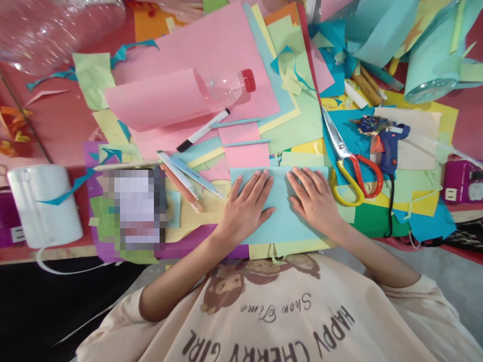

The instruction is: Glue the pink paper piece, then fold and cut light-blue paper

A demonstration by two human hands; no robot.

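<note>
A light blue sheet of paper (279,216) lies in front of me at the table's near side. My left hand (247,203) rests flat on its left half, fingers spread and pointing at the far edge. On the right half lies my right hand (311,198), also flat with fingers apart. Neither hand grips anything. Just right of my right hand are scissors (341,148) with one yellow and one red handle. Beyond the sheet, a plastic bottle (222,90) wrapped in pink paper lies on its side, its red cap to the right.
A blue glue gun (390,143) with a red light lies at right, its cord running toward me. Pens (184,173) and a marker (204,129) lie at left, near a blurred phone-like object (136,208). A white pouch (44,206) stands far left. Coloured paper covers much of the table.
</note>
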